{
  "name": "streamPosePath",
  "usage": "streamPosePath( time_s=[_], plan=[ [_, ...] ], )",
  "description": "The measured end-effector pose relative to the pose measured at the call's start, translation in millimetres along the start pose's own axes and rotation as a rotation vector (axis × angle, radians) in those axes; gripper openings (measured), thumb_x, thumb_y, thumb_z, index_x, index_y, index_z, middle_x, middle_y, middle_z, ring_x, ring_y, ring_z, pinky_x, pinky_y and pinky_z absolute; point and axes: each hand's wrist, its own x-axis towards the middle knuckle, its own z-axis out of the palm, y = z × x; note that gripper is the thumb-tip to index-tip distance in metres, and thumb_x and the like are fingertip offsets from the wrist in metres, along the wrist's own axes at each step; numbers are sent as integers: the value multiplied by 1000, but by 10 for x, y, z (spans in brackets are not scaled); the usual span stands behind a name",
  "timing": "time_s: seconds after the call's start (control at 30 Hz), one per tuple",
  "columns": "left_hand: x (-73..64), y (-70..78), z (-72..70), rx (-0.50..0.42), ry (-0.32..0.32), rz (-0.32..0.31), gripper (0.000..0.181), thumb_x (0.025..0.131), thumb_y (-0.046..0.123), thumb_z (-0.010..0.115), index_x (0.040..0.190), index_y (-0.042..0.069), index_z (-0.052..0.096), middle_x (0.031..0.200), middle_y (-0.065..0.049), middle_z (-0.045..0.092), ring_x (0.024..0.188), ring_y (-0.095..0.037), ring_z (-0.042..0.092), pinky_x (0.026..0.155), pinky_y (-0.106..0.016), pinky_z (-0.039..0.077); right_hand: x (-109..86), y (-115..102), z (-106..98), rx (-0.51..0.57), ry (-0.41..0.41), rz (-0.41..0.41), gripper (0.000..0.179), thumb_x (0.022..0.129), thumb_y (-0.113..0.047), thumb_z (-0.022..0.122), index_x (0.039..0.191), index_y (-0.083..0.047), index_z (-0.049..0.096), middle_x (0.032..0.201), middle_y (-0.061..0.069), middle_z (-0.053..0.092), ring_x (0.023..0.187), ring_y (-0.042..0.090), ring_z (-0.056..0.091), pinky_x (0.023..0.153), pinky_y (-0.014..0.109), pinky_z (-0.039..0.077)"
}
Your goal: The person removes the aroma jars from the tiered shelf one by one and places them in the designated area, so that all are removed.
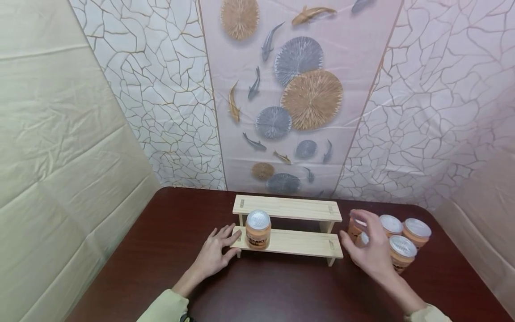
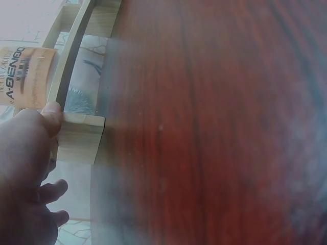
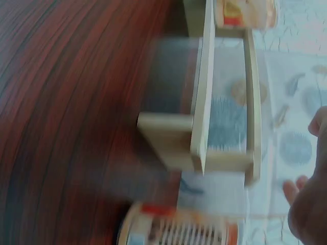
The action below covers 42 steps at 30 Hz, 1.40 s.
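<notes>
A two-tier wooden rack (image 1: 297, 241) stands on the dark table. One jar with an orange label and silver lid (image 1: 258, 230) sits upright at the left of its lower tier. My left hand (image 1: 215, 255) touches the left end of that tier, fingers spread; in the left wrist view its thumb (image 2: 52, 115) is at the board's edge, beside the jar. My right hand (image 1: 370, 246) is over a group of similar jars (image 1: 403, 251) right of the rack, thumb and fingers apart. It partly hides the nearest ones. A jar (image 3: 179, 227) also shows low in the right wrist view.
The rack's upper tier (image 1: 285, 206) rises behind the lower one, close to the patterned cloth backdrop (image 1: 277, 89). A plain cloth wall (image 1: 72, 179) borders the left. The reddish-brown tabletop (image 1: 265, 290) stretches in front of the rack.
</notes>
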Motion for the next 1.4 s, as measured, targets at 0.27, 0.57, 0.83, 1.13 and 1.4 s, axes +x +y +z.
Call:
streamPosePath(
  time_s=[0.27,0.57,0.83,1.13,1.4],
  plan=[
    [0,-2,7,-2,4,-10,49,87,20,78,130,0,66,139,-27,53,126,-48,50,104,-69,32,9,-150,390,119,-209,90,63,69,18,80,125,11,55,114,23,59,99,22,64,80,29,57],
    [5,2,22,-7,-6,-10,49,88,21,78,130,0,66,141,-27,52,127,-48,50,105,-68,32,-29,-271,711,244,-363,167,72,70,14,84,133,7,51,127,25,55,108,43,60,80,46,58],
    [-4,-3,18,-8,1,-12,49,87,21,78,130,0,66,140,-27,53,127,-48,50,105,-69,32,-32,-337,937,357,-390,274,70,73,16,80,135,6,49,129,28,54,113,44,58,84,52,55],
    [-4,-18,24,6,6,4,49,88,22,78,131,1,66,140,-26,53,127,-47,51,104,-69,33,-29,-418,1135,431,-403,348,71,75,15,79,138,3,48,130,28,53,116,45,57,88,52,54],
    [-9,-13,20,5,5,-4,50,87,21,78,131,0,66,141,-26,52,127,-47,51,104,-68,33,-35,-501,1302,463,-393,406,73,77,13,79,141,2,46,128,23,53,117,40,58,89,51,54]
  ],
)
